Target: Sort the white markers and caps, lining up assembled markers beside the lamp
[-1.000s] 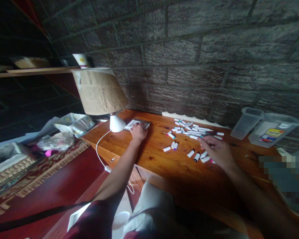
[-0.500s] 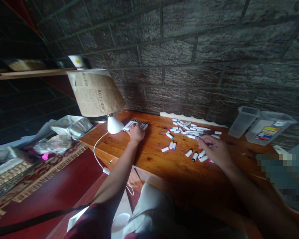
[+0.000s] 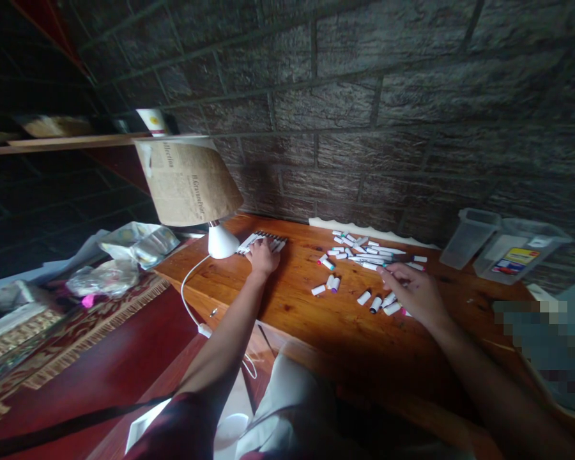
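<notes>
My left hand [image 3: 263,257] lies with fingers spread over a row of white markers [image 3: 250,242], dark at their far ends, beside the lamp's foot. Its palm hides part of the row. On the right of the wooden desk, my right hand [image 3: 414,289] is closed in a pinch, thumb against forefinger. A white marker piece [image 3: 370,266] lies right at those fingertips; whether it is gripped cannot be made out. Loose white caps and markers [image 3: 359,241] with coloured ends are heaped just beyond. Nearer me are a purple-ended cap [image 3: 335,284] and a black-ended cap [image 3: 376,304].
A lamp [image 3: 223,243] with a newsprint shade stands left of the row, its white cord [image 3: 184,287] hanging over the desk edge. Clear plastic containers [image 3: 503,252] stand at the back right. Plastic bags [image 3: 105,275] lie on the left. A stone wall [image 3: 345,128] rises behind.
The whole view has shifted slightly. Both hands keep nearly the same places over the markers and caps, with no visible change in what they touch.
</notes>
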A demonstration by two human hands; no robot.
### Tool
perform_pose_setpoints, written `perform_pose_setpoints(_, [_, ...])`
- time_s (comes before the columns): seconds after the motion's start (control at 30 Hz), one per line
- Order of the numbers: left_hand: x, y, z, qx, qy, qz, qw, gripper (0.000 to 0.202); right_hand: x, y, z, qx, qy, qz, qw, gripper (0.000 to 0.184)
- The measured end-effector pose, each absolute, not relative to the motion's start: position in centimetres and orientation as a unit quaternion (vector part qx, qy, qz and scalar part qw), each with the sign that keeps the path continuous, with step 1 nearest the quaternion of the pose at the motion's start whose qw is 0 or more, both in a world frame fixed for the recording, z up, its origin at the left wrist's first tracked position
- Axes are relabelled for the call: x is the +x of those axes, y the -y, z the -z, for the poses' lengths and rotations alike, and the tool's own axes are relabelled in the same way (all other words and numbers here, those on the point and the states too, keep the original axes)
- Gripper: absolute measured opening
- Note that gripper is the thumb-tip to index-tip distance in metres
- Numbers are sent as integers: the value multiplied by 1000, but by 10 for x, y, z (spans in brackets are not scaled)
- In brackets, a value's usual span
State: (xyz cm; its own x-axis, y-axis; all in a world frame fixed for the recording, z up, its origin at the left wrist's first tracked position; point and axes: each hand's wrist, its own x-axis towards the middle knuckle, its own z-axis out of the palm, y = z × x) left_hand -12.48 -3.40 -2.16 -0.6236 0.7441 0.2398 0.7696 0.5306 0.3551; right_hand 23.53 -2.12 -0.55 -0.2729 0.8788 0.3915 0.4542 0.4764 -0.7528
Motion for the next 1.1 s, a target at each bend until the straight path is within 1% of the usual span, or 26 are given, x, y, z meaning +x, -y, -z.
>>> perform_pose_setpoints(0.17, [-126, 34, 25, -439, 869, 223, 48, 46, 235, 21, 5, -434, 755, -262, 415, 36])
perform_pose_setpoints(0.23, [-128, 33, 25, -440, 870, 215, 62, 50, 236, 21, 6, -434, 754, -265, 417, 36])
perform_pose_setpoints(0.3, [-133, 31, 24, -441, 871, 196, 87, 60, 236, 21, 6, -434, 754, -264, 416, 35])
perform_pose_setpoints(0.4, [-144, 26, 21, -438, 878, 155, 114, 82, 238, 20, 7, -431, 759, -265, 411, 33])
perform_pose_setpoints(0.47, [-151, 23, 20, -436, 885, 130, 102, 96, 238, 20, 8, -432, 757, -267, 410, 33])
perform_pose_setpoints(0.53, [-156, 20, 21, -434, 891, 116, 69, 103, 237, 20, 9, -434, 758, -265, 408, 32])
perform_pose_setpoints(0.6, [-160, 18, 22, -427, 896, 116, 40, 103, 237, 21, 9, -434, 763, -257, 404, 33])
perform_pose_setpoints(0.67, [-161, 16, 24, -420, 898, 125, 30, 99, 236, 21, 9, -437, 765, -254, 400, 34])
perform_pose_setpoints(0.83, [-164, 14, 26, -411, 898, 152, 40, 87, 236, 21, 9, -447, 756, -261, 401, 34])
perform_pose_setpoints(1.1, [-171, 15, 28, -392, 903, 167, 64, 83, 236, 20, 9, -449, 748, -280, 402, 33])
